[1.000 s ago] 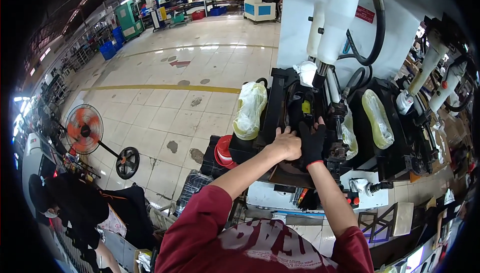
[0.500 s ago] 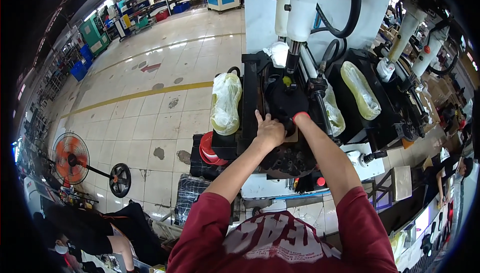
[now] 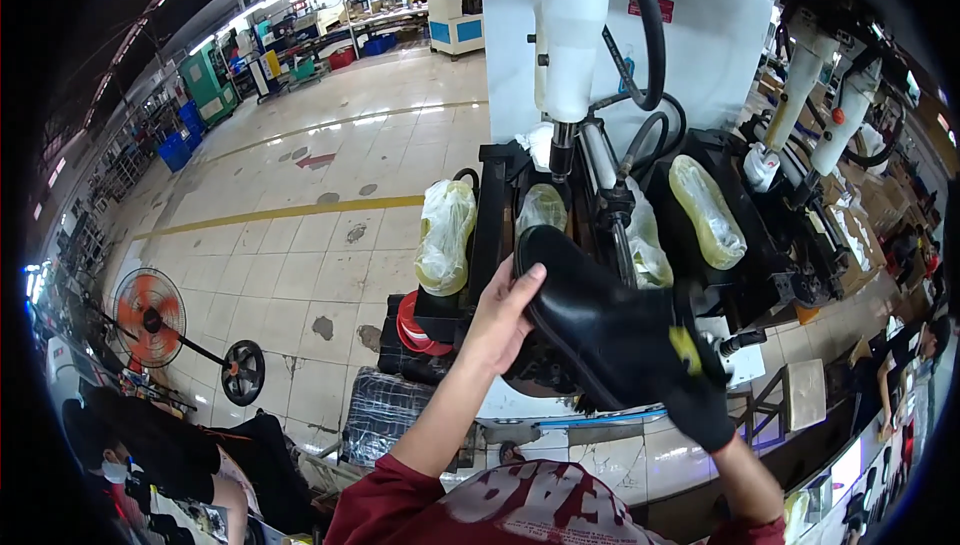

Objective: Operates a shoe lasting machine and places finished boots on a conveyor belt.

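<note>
A black leather boot (image 3: 600, 320) lies tilted across my two hands in front of the press, with a yellow patch near its right end. My left hand (image 3: 503, 317) grips the toe end, thumb on top. On my right hand (image 3: 703, 410) is a black glove; it holds the ankle end, and its fingers are partly hidden and blurred against the dark boot. Just beyond the toe, a plastic-wrapped yellowish pad (image 3: 543, 207) shows in the press bed below the metal ram (image 3: 562, 150).
Similar wrapped sole-shaped pads flank the press: a left pad (image 3: 446, 237) and a right pad (image 3: 707, 210). Hoses (image 3: 650, 30) hang from the machine. A red round container (image 3: 418, 325) sits low left. An orange fan (image 3: 148, 315) and a co-worker (image 3: 160, 455) are further left.
Both hands were down at the press bed under the ram. Now the boot is up and nearer me, the right hand has swung lower right, and the pad in the bed shows.
</note>
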The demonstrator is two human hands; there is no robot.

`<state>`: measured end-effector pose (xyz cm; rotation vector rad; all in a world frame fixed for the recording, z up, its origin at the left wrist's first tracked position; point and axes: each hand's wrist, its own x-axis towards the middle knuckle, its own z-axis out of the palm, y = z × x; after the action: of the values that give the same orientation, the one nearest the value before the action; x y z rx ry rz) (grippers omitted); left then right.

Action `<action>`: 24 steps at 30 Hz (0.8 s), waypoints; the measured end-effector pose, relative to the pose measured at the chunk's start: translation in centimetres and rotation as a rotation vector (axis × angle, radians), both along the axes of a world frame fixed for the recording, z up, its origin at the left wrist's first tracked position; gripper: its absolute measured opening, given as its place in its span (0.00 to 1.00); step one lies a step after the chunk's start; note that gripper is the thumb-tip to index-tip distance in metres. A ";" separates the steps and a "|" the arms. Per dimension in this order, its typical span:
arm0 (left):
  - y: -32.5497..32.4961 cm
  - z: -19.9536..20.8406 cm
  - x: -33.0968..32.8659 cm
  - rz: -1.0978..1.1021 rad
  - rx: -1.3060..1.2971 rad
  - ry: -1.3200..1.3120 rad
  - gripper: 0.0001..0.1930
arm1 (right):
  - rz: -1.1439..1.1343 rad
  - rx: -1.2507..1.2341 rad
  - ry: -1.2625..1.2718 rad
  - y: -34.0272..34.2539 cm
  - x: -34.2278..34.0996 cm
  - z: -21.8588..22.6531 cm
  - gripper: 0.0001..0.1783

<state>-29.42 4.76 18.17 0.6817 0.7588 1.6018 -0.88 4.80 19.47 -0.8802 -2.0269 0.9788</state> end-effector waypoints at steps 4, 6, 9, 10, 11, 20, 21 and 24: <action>-2.2 3.8 9.4 -0.096 0.198 0.112 0.20 | -0.179 -0.252 0.520 -6.4 9.4 -5.4 0.31; -1.9 4.7 14.2 -0.155 0.252 0.173 0.21 | -0.294 -0.459 0.720 -10.0 12.5 -7.9 0.39; -1.5 5.2 23.3 -0.294 0.341 0.282 0.22 | -0.777 0.024 0.239 -14.2 14.0 -7.4 0.42; -2.3 5.2 26.6 -0.296 0.385 0.352 0.24 | -0.628 -0.447 0.505 -14.7 17.4 -13.3 0.44; -3.9 3.9 29.3 -0.255 0.412 0.454 0.28 | -0.410 -0.720 1.099 -16.2 16.8 -10.6 0.44; -18.5 -6.9 50.8 -0.965 1.531 0.603 0.41 | -1.152 0.124 1.830 -32.3 35.5 -10.5 0.33; -19.5 -7.6 51.8 -1.084 1.534 0.577 0.42 | -1.162 0.229 1.921 -35.9 37.9 -13.9 0.36; -18.7 -9.4 53.8 -1.397 1.375 0.671 0.32 | -1.622 0.392 1.736 -47.5 41.9 -18.9 0.36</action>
<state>24.38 -13.90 8.80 2.1403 -0.5802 0.2887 40.99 -42.73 0.61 -0.6242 0.2321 0.0465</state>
